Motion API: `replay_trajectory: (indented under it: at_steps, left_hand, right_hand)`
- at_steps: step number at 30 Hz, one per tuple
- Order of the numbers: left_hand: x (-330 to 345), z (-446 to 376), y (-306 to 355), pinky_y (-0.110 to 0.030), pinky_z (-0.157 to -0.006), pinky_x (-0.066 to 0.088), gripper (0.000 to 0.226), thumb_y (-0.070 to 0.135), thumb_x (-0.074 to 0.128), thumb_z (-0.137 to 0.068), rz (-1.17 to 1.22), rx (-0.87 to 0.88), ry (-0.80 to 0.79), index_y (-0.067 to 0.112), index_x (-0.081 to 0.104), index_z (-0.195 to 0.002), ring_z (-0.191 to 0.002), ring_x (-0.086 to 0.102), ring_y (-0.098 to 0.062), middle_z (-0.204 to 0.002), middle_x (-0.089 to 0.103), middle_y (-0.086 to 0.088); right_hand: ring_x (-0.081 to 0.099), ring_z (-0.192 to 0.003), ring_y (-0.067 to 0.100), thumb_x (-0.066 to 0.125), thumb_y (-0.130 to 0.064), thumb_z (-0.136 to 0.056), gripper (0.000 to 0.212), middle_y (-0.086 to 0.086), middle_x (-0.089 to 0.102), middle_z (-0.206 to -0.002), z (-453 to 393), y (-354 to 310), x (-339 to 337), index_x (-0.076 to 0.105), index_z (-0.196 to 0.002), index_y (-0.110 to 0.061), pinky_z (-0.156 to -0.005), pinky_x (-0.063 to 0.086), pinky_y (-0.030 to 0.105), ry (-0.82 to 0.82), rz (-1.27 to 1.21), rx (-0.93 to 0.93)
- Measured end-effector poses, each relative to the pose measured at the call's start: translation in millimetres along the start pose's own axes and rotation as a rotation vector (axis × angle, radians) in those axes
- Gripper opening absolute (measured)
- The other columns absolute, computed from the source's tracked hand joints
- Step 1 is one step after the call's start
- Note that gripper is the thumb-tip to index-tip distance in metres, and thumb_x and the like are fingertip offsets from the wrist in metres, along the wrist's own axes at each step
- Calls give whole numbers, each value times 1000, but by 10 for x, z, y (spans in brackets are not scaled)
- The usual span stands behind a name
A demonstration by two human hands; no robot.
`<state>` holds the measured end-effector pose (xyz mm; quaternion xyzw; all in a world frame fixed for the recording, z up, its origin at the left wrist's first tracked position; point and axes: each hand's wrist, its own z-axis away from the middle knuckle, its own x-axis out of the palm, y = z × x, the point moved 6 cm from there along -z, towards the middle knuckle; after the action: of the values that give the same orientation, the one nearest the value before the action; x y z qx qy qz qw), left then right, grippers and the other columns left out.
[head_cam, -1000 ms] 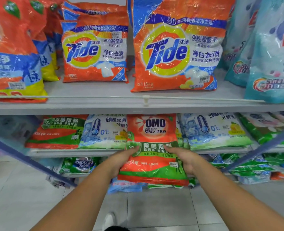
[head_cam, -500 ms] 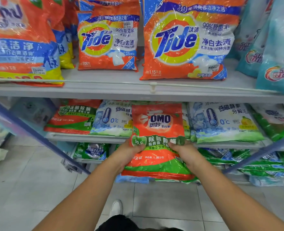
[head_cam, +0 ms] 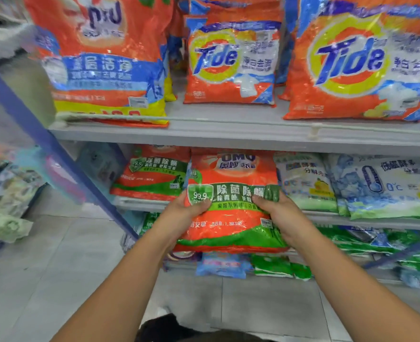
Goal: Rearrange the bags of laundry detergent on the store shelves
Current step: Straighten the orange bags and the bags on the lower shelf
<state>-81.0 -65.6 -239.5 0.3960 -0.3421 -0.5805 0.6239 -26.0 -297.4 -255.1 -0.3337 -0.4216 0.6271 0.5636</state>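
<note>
1. The top shelf [head_cam: 228, 138] carries three big orange bags: one with a blue band [head_cam: 103, 60] at its left end, a small Tide bag [head_cam: 231, 65] in the middle and a large Tide bag [head_cam: 359, 67] toward the right. A thin rail runs along the front edge.
2. On the middle shelf [head_cam: 140, 202] an orange-and-green bag [head_cam: 152, 176] lies at the left, just beside the held one; to the right stand two white-and-blue bags [head_cam: 381, 186] marked 0°C.
3. A blue upright [head_cam: 56, 149] slants across the left end of the shelves. Lower down, green bags [head_cam: 367, 240] and a blue pack [head_cam: 222, 264] crowd the bottom shelf above the tiled floor [head_cam: 56, 280].
4. The OMO bag [head_cam: 231, 206] is orange with a green band of white characters, a "99.9" shield and a green strip near its bottom — its film is glossy and wrinkled. It stands upright at the front edge of the middle shelf, its top reaching up to the underside of the top shelf and its lower part hanging out in front, covering what is behind.
5. The left hand [head_cam: 181, 213] grips the bag's left edge, thumb pressed on the front; the right hand [head_cam: 281, 213] grips the right edge the same way — both wrapped round the bag.
</note>
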Motion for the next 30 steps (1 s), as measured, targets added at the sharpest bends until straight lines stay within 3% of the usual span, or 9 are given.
replay_trajectory:
  at_steps: [4, 9, 11, 14, 18, 20, 22, 26, 30]
  left_hand:
    - [-853, -199, 118, -29, -68, 62, 32, 35, 77, -89, -68, 32, 22, 35, 61, -116, -78, 78, -16, -98, 79, 4]
    - [-1723, -549, 322, -27, -59, 60, 35, 23, 75, -91, -43, 127, 96, 23, 62, -123, -71, 77, -17, -99, 79, -8]
    - [-1953, -712, 465, -29, -65, 61, 44, 32, 79, -87, -73, 171, 151, 21, 61, -125, -76, 77, -18, -99, 78, -6]
    - [-2196, -971, 627, -38, -105, 50, 85, 55, 82, -71, -208, 187, 302, 18, 54, -142, -120, 64, -30, -137, 65, -6]
    - [-2178, -1250, 431, -35, -108, 40, 47, 24, 55, -103, -714, 104, 443, 11, 46, -147, -136, 51, -32, -151, 51, -15]
    - [-2157, -1379, 162, -38, -108, 40, 55, 32, 47, -105, -904, 99, 406, 18, 33, -156, -143, 42, -34, -159, 37, -17]
    - [-2162, -1449, -64, -44, -113, 37, 67, 47, 45, -103, -989, 133, 391, 28, 19, -162, -152, 24, -36, -168, 17, -17]
    - [-1974, -1423, -13, -53, -120, 28, 71, 69, 37, -93, -1223, 500, 449, 33, 40, -155, -152, 24, -42, -167, 21, -19]
    - [-2032, -1525, -208, -49, -127, -1, 81, 81, 18, -92, -1324, 195, 214, 44, -3, -160, -157, -12, -21, -170, -15, 5]
  right_hand:
    - [68, -116, 25, 92, -57, -59, 95, 1, 70, -130, -429, 74, 775, 50, -141, -28, -106, 49, 55, 1, 23, -40]
    - [72, -104, 27, 76, -26, -90, 22, 2, 75, -112, -736, -212, 1709, 62, -107, -31, -100, 54, 47, -9, 29, -44]
    - [68, -103, 20, 74, -26, -92, 21, -6, 71, -110, -922, -411, 1939, 59, -107, -32, -100, 51, 39, 4, 57, -120]
    - [66, -101, 17, 78, -26, -86, 32, 0, 71, -117, -1240, -524, 2135, 62, -113, -26, -92, 49, 36, 93, 116, -173]
    - [60, -125, 31, 73, -48, -88, 68, 11, 60, -142, -1541, -137, 2352, 48, -145, -20, -95, 48, 35, 140, 597, -31]
    - [58, -128, 34, 66, -54, -91, 81, 11, 55, -148, -1561, -3, 2410, 32, -156, -21, -97, 49, 35, 182, 847, -6]
    - [59, -127, 34, 62, -55, -94, 77, 10, 56, -147, -1612, 51, 2442, 28, -157, -24, -96, 49, 36, 186, 896, -42]
    - [58, -126, 34, 48, -55, -100, 66, 8, 55, -147, -1669, 70, 2344, 32, -156, -22, -87, 47, 32, 179, 754, -34]
    - [67, -91, 27, 51, -40, -103, 38, 9, 72, -113, -1600, -28, 2197, 65, -125, -12, -69, 47, 25, 166, 802, -59]
